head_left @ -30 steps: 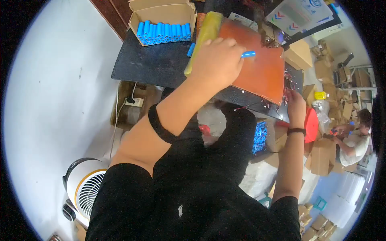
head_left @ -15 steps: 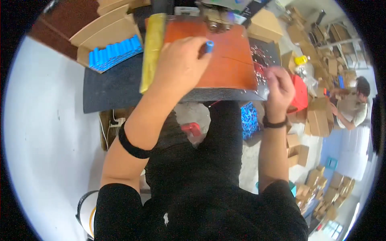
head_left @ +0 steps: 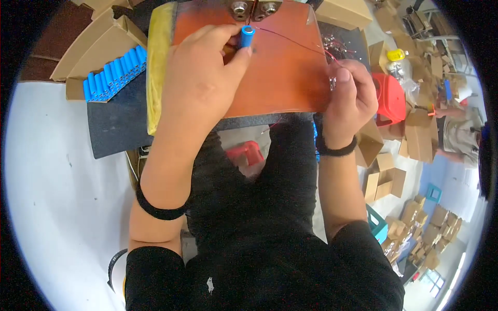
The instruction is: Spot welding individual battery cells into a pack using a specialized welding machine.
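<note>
Fingertips of my left hand [head_left: 199, 78] grip a blue cylindrical battery cell [head_left: 247, 37], its round metal end up, just in front of the machine's two metal electrode blocks [head_left: 240, 10]. My right hand [head_left: 354, 98] pinches a thin red wire [head_left: 306, 44] at the right edge of the orange-brown mat [head_left: 280, 88]. That wire runs leftward over the mat, its far end close to the cell's top; whether they touch I cannot tell. Small shiny metal bits show at my right fingertips.
An open carton [head_left: 75, 89] of blue cells [head_left: 116, 72] stands at the left. Yellow wrapping [head_left: 161, 67] lines the mat's left edge. Loose wires [head_left: 337, 46] lie beyond my right hand. A red stool [head_left: 390, 98], cardboard boxes [head_left: 384, 179] and another person [head_left: 459, 135] are at the right.
The cell in my left hand is now closer to the electrode blocks. The view has shifted, with the blocks more plainly seen. My right hand now visibly holds the wire.
</note>
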The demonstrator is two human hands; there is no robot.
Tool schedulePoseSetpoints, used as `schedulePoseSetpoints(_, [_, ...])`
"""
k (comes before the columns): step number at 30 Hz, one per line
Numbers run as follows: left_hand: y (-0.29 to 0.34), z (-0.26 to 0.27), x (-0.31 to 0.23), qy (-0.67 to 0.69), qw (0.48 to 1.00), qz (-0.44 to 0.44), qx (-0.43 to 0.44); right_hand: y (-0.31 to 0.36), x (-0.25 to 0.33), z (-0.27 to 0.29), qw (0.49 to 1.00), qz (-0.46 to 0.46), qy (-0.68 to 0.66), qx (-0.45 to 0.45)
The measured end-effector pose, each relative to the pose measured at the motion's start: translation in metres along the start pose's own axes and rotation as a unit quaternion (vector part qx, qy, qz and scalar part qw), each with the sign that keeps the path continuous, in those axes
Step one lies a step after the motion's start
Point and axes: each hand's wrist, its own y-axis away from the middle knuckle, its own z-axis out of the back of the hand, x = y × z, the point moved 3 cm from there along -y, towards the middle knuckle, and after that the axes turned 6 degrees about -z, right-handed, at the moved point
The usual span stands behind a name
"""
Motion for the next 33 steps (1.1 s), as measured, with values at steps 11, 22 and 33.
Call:
schedulePoseSetpoints(11, [-0.001,-0.001,0.002,0.000,0.999,-0.011,-0.032,0.000,-0.002,-0.004,0.989,-0.148,-0.021,-0.011])
schedulePoseSetpoints(22, [-0.004,0.005,-0.021,-0.004,0.996,0.087,-0.019,-0.004,-0.002,-0.007,0.983,-0.182,-0.022,-0.013])
schedulePoseSetpoints(33, [-0.008,0.011,-0.031,0.021,0.996,0.086,-0.009,-0.003,0.001,-0.011,0.985,-0.173,0.006,0.002])
